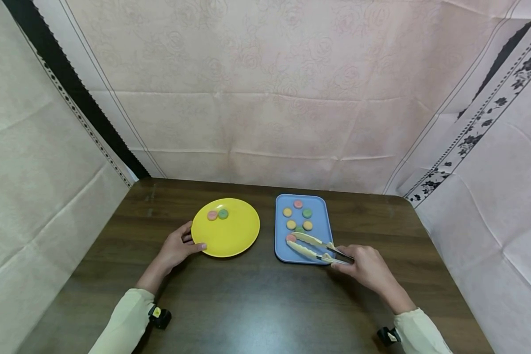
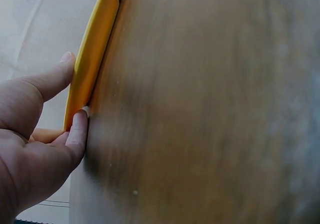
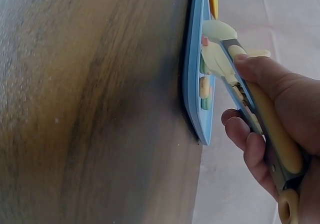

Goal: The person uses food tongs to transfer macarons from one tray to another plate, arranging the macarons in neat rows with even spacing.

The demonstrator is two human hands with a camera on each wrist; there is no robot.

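My left hand (image 1: pixel 177 250) holds the left rim of a yellow plate (image 1: pixel 230 238), thumb on top and fingers at the underside, as the left wrist view shows. A pink disc (image 1: pixel 212 215) and a green disc (image 1: pixel 223 214) lie on the plate. My right hand (image 1: pixel 367 265) grips cream-tipped tongs (image 1: pixel 309 239) over a blue tray (image 1: pixel 283 253); in the right wrist view the thumb presses one arm of the tongs (image 3: pixel 265 114). The tong tips are apart, beside a pink disc (image 1: pixel 290 238). Several yellow, green and pink discs lie farther up the tray.
Both plate and tray stand on a dark wooden table (image 1: pixel 230 305), the tray to the right of the plate with a gap between. Pale patterned cloth (image 1: pixel 256 123) hangs behind the table and at both sides. A black device (image 1: pixel 160 317) is strapped at the left wrist.
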